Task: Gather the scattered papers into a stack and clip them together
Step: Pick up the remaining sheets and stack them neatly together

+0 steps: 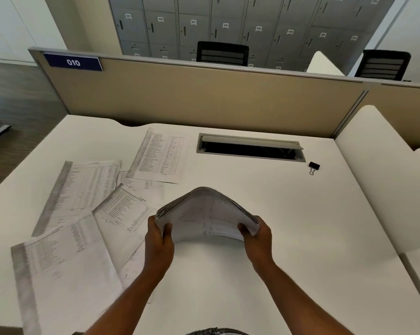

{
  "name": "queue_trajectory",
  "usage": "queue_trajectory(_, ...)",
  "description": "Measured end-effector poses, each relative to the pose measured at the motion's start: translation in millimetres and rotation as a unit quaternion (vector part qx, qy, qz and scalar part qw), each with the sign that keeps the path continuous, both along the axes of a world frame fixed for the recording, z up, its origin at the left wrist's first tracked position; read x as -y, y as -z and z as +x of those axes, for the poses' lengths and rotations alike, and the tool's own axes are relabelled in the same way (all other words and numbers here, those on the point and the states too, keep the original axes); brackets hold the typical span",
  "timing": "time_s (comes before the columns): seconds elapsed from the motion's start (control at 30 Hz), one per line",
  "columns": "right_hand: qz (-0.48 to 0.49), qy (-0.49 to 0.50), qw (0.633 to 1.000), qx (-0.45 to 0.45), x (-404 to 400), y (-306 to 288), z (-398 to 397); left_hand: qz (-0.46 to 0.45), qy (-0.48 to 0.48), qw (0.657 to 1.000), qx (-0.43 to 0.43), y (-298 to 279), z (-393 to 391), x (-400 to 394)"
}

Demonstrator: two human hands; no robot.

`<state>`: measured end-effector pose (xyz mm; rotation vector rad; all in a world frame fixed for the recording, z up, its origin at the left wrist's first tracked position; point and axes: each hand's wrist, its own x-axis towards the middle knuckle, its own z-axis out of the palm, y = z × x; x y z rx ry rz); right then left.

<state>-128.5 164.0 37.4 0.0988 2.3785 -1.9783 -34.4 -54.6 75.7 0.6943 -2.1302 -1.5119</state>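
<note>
Head view, white desk (264,201) seen from above.

Stack of papers (204,211): held above the desk surface, just in front of the body, bowed upward in the middle so the centre arches and both side edges droop. Printed tables faintly visible on the top sheet.

Left hand (159,240): clamped on the left edge of the stack, thumb on top, fingers curled beneath.

Right hand (257,235): clamped on the right edge of the stack, thumb on top, fingers curled under.

Loose sheets (83,209): still scattered flat on the left half of the desk, several overlapping one another at differing angles, each printed with rows of figures and a grey band along one side. Farthest sheet (159,157) lying apart from the rest, near the cable tray. Nearest sheet (59,274) reaching the front left edge of the desk.

Binder clip (313,167): black, wire handles, resting on the desk at far right, just beside the right end of the cable tray, well apart from the hands and the stack.

Cable tray (250,147): recessed slot in the desk, grey lid raised.

Partition (204,97): beige panel behind the desk, blue label plate (72,62) reading 010 at upper left.

Beyond the partition: two black chair backs (222,54), grey numbered lockers (228,20).
</note>
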Motion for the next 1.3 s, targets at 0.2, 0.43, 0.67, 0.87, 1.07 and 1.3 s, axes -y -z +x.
queue_trajectory(0.2,-0.016,0.013,1.0,0.003,-10.8,-0.1,-0.5,-0.006,-0.004,1.0,0.016,10.8,7.3,7.0)
queue_trajectory(0.43,0.027,0.013,0.999,0.031,-13.1,7.7,-4.3,-0.008,-0.014,0.998,0.054,10.1,-2.3,1.4)
queue_trajectory(0.67,0.038,0.008,0.998,0.045,-11.0,9.7,-10.2,0.001,0.021,0.997,0.071,16.1,-0.1,-2.0)
queue_trajectory(0.87,0.039,0.06,0.997,0.037,-7.8,8.0,-13.7,0.015,-0.026,0.997,0.067,9.4,-8.9,-5.9)
queue_trajectory(1.07,-0.173,0.141,0.943,0.245,-6.4,0.3,-1.2,0.127,-0.06,0.987,0.085,11.3,-4.9,5.5)
queue_trajectory(1.3,-0.376,0.045,0.889,0.257,33.3,-30.1,10.3,0.311,-0.072,0.945,0.069,17.9,6.0,-19.6)
